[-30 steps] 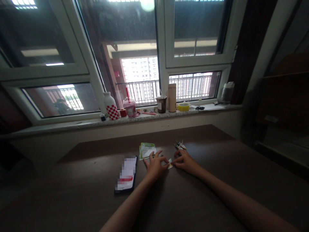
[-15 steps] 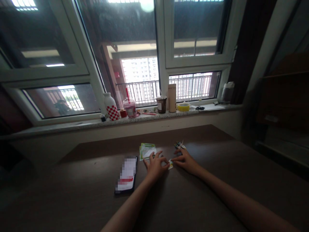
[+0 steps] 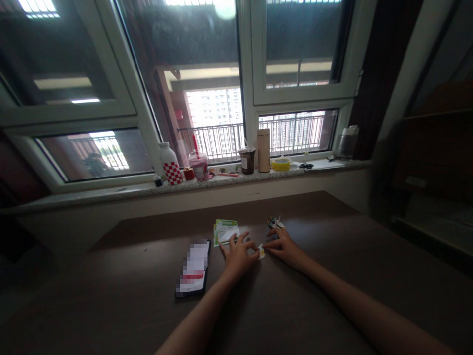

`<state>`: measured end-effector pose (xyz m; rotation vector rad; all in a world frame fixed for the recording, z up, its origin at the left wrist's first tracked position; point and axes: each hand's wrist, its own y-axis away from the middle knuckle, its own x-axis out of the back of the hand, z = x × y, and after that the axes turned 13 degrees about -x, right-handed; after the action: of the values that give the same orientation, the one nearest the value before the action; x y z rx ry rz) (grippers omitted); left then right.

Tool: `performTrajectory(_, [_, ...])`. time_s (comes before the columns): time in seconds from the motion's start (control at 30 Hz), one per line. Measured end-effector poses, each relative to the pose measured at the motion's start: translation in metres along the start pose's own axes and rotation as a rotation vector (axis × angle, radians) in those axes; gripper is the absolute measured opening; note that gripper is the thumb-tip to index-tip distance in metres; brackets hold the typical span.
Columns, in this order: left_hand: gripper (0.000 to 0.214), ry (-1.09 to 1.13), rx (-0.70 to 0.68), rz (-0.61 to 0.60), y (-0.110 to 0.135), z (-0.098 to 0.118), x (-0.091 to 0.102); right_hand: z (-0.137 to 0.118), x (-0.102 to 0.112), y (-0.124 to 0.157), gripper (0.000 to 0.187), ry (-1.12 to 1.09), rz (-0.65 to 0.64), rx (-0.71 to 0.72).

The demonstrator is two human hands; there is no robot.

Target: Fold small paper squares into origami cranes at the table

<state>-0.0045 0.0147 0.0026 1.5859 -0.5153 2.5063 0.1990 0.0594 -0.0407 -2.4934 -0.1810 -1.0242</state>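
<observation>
A small white piece of paper with yellow and green print (image 3: 261,252) is between my two hands, low over the dark table. My left hand (image 3: 239,255) pinches its left side between thumb and index finger, the other fingers spread toward the green printed sheets (image 3: 226,230). At the paper's upper right edge are the thumb and index finger of my right hand (image 3: 286,249), closed together. Beyond my right fingertips lies a small heap of dark and pale scraps (image 3: 275,222), too small to make out. A phone (image 3: 194,268) with a blurred screen lies left of my left hand.
Along the windowsill (image 3: 225,180) stand a red-checked white bottle (image 3: 171,165), a pink drink cup (image 3: 199,165), a brown drink cup (image 3: 247,160), a tan flask (image 3: 263,150), a yellow tape roll (image 3: 281,164), black-handled scissors (image 3: 306,166) and a clear jug (image 3: 348,143).
Almost nothing has moved. The small piece of paper has turned slightly between my fingers; both hands stay in place.
</observation>
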Motion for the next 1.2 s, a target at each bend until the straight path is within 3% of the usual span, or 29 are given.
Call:
performTrajectory(0.6, [0.015,0.001,-0.001,0.012,-0.001,0.005,-0.001,-0.016,0.0,0.007,0.017,0.152,0.085,-0.011])
performTrajectory(0.73, [0.014,0.017,-0.015,0.031,-0.001,0.003,-0.004,-0.015,0.0,0.005,0.018,0.166,0.063,-0.049])
performTrajectory(1.0, [0.016,0.012,-0.012,0.024,0.001,0.003,-0.003,-0.007,0.005,0.002,0.014,-0.049,-0.013,-0.037])
performTrajectory(1.2, [0.014,0.016,-0.007,0.023,0.0,0.003,-0.003,-0.009,0.005,0.005,0.013,-0.019,-0.06,-0.049])
